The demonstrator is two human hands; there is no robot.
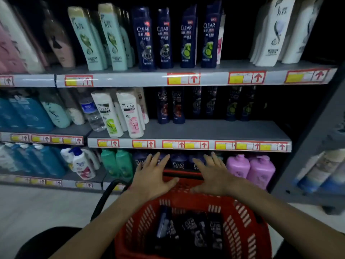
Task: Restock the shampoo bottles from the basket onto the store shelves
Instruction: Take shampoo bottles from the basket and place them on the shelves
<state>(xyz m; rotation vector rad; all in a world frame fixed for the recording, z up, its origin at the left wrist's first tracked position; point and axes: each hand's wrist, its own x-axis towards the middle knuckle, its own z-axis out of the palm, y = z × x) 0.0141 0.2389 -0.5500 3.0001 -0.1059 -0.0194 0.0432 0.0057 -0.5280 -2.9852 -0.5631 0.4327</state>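
Both hands, left hand and right hand, hover flat above the red basket holding dark shampoo bottles.

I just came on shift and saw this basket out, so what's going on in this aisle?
A person is restocking shampoo. The red basket in front of them holds several dark Clear bottles. The left hand and right hand are both open with fingers spread over the basket's far end, holding nothing. The middle shelf has bare space in front of its back-row bottles.
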